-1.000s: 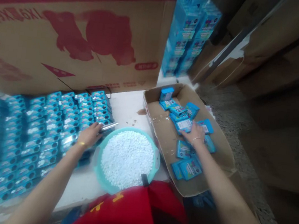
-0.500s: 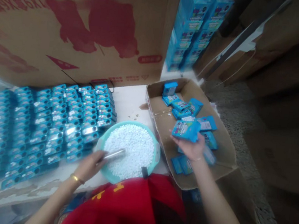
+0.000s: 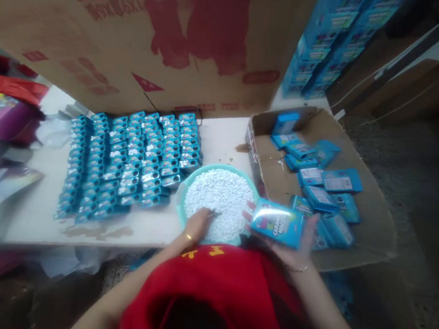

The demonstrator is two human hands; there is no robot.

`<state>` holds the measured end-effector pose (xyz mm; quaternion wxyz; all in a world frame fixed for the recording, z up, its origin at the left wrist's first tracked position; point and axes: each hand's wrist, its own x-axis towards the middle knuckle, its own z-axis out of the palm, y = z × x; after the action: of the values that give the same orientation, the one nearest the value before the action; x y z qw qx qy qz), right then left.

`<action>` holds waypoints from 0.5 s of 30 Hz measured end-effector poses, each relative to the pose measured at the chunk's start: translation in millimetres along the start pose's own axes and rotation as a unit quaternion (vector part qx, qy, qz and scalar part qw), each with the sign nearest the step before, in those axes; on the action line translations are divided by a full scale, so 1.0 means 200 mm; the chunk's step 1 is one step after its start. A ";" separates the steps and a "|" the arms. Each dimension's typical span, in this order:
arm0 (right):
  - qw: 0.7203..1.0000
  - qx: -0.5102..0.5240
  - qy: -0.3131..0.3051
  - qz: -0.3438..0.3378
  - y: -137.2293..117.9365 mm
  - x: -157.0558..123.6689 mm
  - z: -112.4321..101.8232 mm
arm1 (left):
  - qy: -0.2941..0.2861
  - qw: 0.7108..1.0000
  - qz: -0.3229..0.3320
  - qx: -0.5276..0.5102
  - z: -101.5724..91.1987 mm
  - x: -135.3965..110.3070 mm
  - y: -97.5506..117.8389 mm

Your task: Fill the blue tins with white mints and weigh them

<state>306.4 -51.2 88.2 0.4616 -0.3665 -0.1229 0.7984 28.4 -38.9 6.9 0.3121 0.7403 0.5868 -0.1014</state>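
1 blue printed pack [image 3: 277, 223] is clasped by the right hand [image 3: 292, 253], apparently for steadiness. White pellets [image 3: 220, 186] are set beneath the curled left hand [image 3: 198, 225]; its grip cannot be told.

The held pack [image 3: 276, 224] is blue with white lettering, the bowl [image 3: 223, 167] turquoise, its pellets [image 3: 216, 191] white, the worktop [image 3: 223, 133] white with brown patches, the garment [image 3: 221, 279] red with yellow characters, the carton [image 3: 125, 51] brown with red print.

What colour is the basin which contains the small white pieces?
The basin is pale turquoise; its rim shows this best in the head view.
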 end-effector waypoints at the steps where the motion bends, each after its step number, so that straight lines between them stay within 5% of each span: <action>1: 1.000 0.000 0.025 0.012 0.02 -0.02 0.00 | 0.005 1.000 0.001 -0.007 0.01 0.01 0.01; 5: 0.992 -0.025 0.106 0.063 0.12 -0.12 -0.03 | -0.004 1.000 -0.006 -0.006 0.02 0.07 0.03; 10: 0.981 -0.079 0.085 0.156 0.16 -0.21 -0.10 | 0.009 0.999 0.012 -0.035 0.06 0.15 0.06; 15: 0.978 -0.108 0.126 0.124 0.12 -0.24 -0.16 | 0.012 0.998 0.030 -0.059 0.05 0.12 -0.02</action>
<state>328.2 -109.4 75.9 0.3287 -0.5243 -0.1024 0.7789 34.8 -24.5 -14.7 0.3515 0.7390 0.5727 -0.0483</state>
